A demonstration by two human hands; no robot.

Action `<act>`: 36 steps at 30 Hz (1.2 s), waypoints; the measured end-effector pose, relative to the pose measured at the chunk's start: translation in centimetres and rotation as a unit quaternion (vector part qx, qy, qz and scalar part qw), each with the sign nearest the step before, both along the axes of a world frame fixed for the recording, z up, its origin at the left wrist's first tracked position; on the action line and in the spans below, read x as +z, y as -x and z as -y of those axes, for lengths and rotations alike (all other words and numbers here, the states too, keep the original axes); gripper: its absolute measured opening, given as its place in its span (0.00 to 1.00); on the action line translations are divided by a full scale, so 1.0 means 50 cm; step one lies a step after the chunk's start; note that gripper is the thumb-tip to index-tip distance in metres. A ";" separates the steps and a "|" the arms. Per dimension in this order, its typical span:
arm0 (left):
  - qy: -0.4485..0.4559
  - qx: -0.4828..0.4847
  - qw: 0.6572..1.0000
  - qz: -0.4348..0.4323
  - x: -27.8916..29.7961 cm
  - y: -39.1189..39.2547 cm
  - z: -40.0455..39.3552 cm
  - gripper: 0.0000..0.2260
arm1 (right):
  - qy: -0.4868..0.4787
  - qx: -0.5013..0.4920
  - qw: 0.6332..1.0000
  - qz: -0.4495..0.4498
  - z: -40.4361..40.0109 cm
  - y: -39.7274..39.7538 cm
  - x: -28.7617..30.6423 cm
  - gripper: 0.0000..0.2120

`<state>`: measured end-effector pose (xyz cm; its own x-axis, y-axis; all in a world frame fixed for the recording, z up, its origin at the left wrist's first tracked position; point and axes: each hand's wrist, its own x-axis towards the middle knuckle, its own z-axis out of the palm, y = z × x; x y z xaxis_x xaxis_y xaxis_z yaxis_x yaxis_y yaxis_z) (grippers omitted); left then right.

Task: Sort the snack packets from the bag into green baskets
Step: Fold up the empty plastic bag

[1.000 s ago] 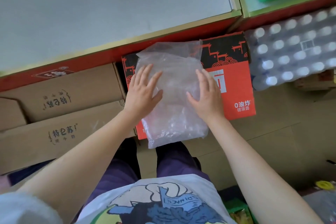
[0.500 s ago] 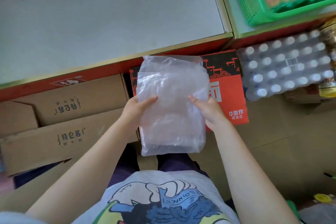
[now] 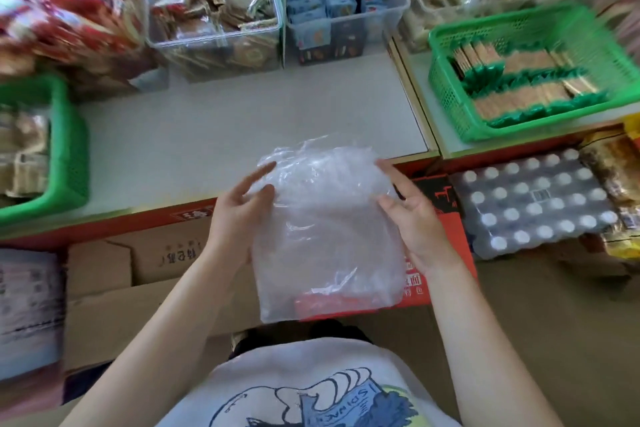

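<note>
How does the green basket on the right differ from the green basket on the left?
The right green basket shows whole, holding tidy rows of tan packets with green ends; the left green basket is cut off by the frame edge, holding blurred pale packets. Both are green mesh plastic standing on the counter.

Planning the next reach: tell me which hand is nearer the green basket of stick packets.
Right. The right hand grips the clear bag's right edge, closer to the green basket; the left hand holds the far edge.

We are in a small shop, clear bins [image 3: 214, 7] of wrapped snacks, green baskets [image 3: 446, 87] on a counter [image 3: 242, 121], stock cartons [image 3: 114, 305], shrink-wrapped bottles [image 3: 533, 204] below.
</note>
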<state>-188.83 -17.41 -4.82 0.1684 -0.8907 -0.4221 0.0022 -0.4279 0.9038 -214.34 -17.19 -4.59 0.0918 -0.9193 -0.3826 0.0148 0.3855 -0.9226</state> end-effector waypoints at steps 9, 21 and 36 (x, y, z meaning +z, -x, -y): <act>0.046 -0.223 0.956 0.184 0.084 -0.110 0.003 0.33 | 0.036 0.215 0.946 -0.238 0.028 -0.082 0.084 0.46; 0.007 -0.100 0.972 0.210 0.032 -0.170 0.021 0.17 | 0.019 0.182 0.956 -0.229 0.083 -0.135 0.058 0.18; -0.106 -0.036 0.981 -0.157 -0.036 -0.213 0.124 0.46 | -0.077 0.009 0.995 -0.056 0.262 -0.217 -0.023 0.26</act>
